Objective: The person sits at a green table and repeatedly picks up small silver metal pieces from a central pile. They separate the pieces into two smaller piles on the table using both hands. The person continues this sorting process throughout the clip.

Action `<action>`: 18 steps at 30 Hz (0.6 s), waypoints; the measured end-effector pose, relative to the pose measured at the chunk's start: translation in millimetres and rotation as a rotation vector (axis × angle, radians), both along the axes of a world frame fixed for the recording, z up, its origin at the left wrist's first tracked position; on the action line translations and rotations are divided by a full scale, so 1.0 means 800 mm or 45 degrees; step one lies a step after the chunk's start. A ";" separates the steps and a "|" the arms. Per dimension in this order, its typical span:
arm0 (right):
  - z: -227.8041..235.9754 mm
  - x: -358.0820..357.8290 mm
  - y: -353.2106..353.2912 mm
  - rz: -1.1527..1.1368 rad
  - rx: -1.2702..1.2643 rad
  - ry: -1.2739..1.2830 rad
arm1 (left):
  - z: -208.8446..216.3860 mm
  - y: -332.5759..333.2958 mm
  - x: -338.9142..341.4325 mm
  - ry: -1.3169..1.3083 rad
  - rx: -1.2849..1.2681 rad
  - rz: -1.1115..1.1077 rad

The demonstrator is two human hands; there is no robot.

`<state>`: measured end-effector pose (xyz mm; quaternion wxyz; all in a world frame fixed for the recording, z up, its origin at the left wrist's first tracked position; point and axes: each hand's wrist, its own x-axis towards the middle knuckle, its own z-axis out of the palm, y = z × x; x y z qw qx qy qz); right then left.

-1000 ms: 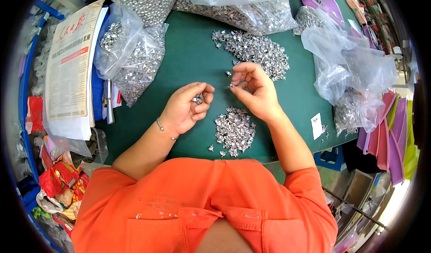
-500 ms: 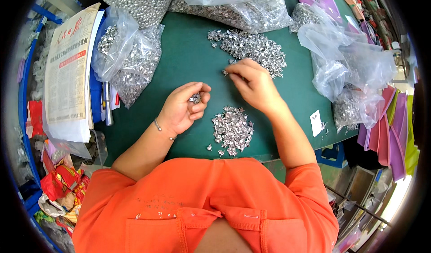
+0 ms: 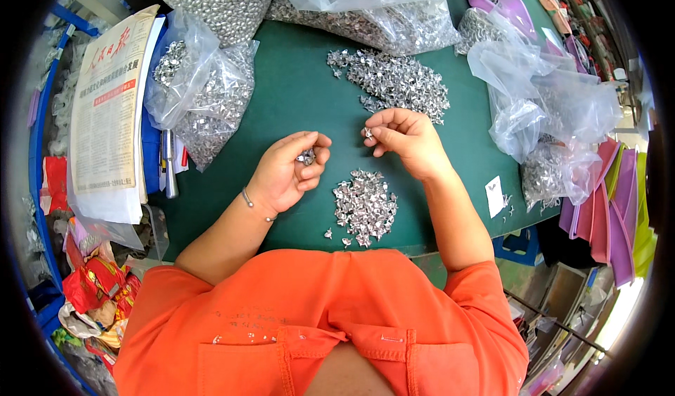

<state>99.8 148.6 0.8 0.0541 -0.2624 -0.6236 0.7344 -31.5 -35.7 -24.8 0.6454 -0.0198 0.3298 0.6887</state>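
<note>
— So what has shifted at the middle of the frame?

— Compared with 1 second ago, the right hand (image 3: 408, 143) has drawn back a little from the far pile of metal pieces (image 3: 397, 83) and now pinches 1 small silver piece (image 3: 368, 133) between thumb and forefinger, fingers pressed together on it. That suggests a fresh piece has just been taken up for handling.

— And the left hand (image 3: 288, 174)?

— It sits much where it was, cupped palm-up, fingers curled around a small cluster of pieces (image 3: 306, 158). The 2 hands are close but not touching.

— Where do the rest lie?

— A near pile of metal pieces (image 3: 362, 206) rests at lower centre, just in front of the orange shirt (image 3: 316, 326), on the green table mat (image 3: 302, 87). The far pile spreads at upper centre.

— Materials?

— The pieces look like bright stamped metal, small, angular and shiny. Clear, crinkled plastic bags (image 3: 211, 94) of the same parts crowd the upper left and right. A folded newspaper (image 3: 105, 108) lies flat at the left edge, and purple plastic sheets (image 3: 612, 220) at the right.
</note>
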 end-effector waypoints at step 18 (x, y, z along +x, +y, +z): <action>0.017 0.022 0.007 0.364 -0.141 0.339 | -0.003 -0.001 -0.002 -0.025 0.018 -0.001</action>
